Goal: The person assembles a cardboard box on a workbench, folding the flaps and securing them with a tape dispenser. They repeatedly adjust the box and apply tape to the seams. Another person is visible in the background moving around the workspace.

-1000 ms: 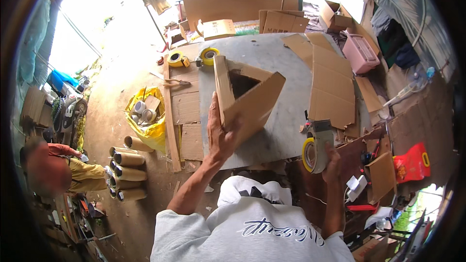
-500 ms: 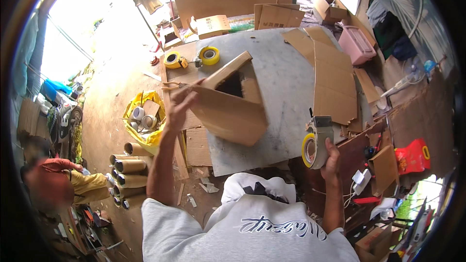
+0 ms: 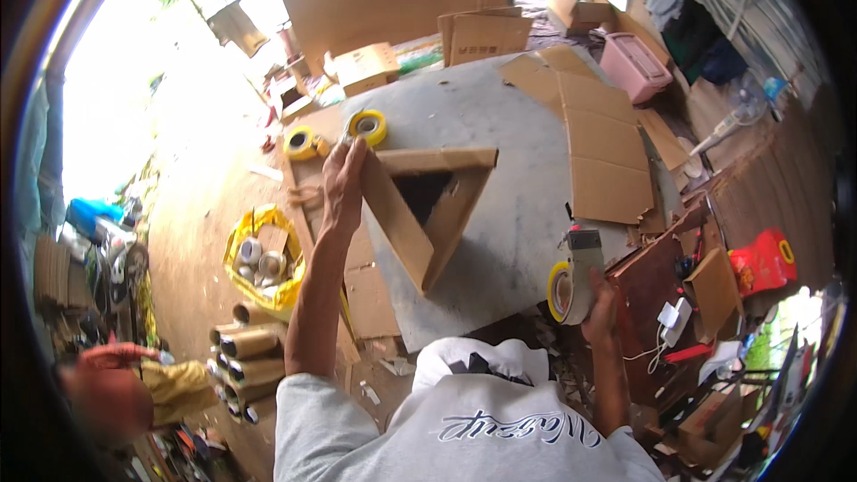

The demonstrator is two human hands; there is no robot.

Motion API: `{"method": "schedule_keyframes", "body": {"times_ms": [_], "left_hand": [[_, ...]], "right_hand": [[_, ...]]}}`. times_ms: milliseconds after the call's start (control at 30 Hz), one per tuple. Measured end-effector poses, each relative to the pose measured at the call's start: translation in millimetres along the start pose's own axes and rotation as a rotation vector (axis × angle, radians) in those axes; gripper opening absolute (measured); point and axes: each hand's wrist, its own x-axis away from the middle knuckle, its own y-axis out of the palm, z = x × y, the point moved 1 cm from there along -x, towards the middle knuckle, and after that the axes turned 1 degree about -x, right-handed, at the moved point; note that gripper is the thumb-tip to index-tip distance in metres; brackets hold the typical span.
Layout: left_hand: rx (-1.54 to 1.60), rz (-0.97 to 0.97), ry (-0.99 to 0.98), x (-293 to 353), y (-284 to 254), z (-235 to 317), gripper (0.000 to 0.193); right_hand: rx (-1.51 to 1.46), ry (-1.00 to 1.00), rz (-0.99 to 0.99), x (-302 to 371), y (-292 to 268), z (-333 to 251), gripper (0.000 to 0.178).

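Observation:
My left hand (image 3: 343, 177) grips the upper left corner of a triangular cardboard frame (image 3: 403, 230), folded from brown strips around a dark gap. The frame is tilted above the grey tabletop (image 3: 527, 174), one corner toward me. At the table's near right edge my right hand (image 3: 602, 308) is closed around a tape dispenser (image 3: 585, 266) with a yellow roll on its left side. Beyond my left hand lie a yellow tape roll (image 3: 378, 134) and a second tape roll (image 3: 295, 136). Pliers (image 3: 306, 195) rest left of my wrist, partly hard to make out.
A flattened cardboard sheet (image 3: 611, 161) covers the table's right part, with a pink bin (image 3: 636, 70) behind it. On the left stand a yellow bag (image 3: 234, 254) of tape rolls and stacked cardboard tubes (image 3: 254, 342). Another person (image 3: 116, 393) is at the lower left.
The cardboard piece has turned in my left hand, so its triangular outline now faces up. The dispenser in my right hand is slightly lower and more upright. The whole view has shifted.

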Motion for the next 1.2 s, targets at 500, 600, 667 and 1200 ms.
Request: {"method": "schedule_keyframes", "body": {"times_ms": [500, 600, 667, 1200], "left_hand": [[0.002, -1.601, -0.089, -76, 193, -22, 0.022], [-0.114, -1.449, 0.015, -74, 173, -1, 0.029], [-0.359, -1.36, 0.031, -75, 168, 19, 0.035], [-0.464, -0.901, 0.248, 102, 209, 166, 0.06]], "right_hand": [[0.11, -0.212, 0.216, 0, -54, 6, 0.033], [0.486, -0.422, 0.225, 1, -70, -2, 0.033], [0.665, -0.481, 0.131, 7, -70, -34, 0.035], [0.709, -0.814, -0.749, -36, -7, -167, 0.05]]}}
